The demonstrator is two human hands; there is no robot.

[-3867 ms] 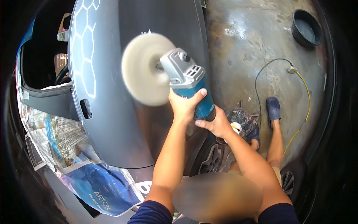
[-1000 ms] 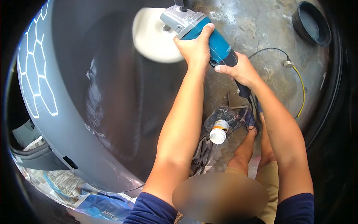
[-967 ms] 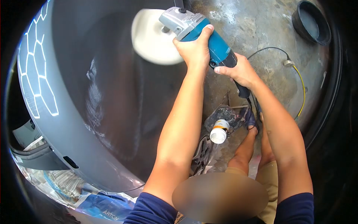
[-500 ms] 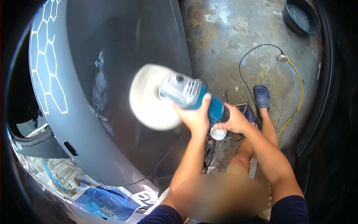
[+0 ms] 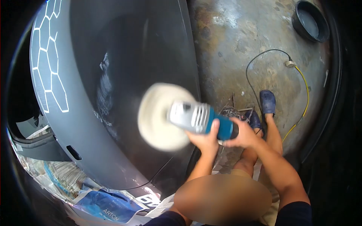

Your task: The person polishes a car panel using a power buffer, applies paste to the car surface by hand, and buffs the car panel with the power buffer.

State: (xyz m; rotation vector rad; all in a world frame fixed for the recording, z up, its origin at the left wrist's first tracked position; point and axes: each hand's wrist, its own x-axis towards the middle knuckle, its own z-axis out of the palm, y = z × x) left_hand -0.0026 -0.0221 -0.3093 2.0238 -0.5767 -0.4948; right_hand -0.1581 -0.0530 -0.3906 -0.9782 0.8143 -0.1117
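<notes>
Both hands hold a power polisher (image 5: 223,126) with a teal body and a silver head. My left hand (image 5: 205,142) is closed round the body just behind the head, its thumb across the side. My right hand (image 5: 244,134) grips the dark rear end. At the front, a round white pad (image 5: 158,118), blurred, lies over the dark grey car panel (image 5: 128,49); whether it presses on the paint I cannot tell. Whitish smears (image 5: 104,94) streak the panel left of the pad.
Newspaper and plastic sheeting (image 5: 109,207) cover parts at lower left, beside a door handle (image 5: 74,152). On the concrete floor (image 5: 226,49) are a black tub (image 5: 310,21) and a power cable joined to a yellow cord (image 5: 308,88). My clog-clad feet stand near the cable.
The polisher and both hands have moved down and slightly right across the panel. The small white cup seen below the polisher earlier is now hidden. The view has shifted a little.
</notes>
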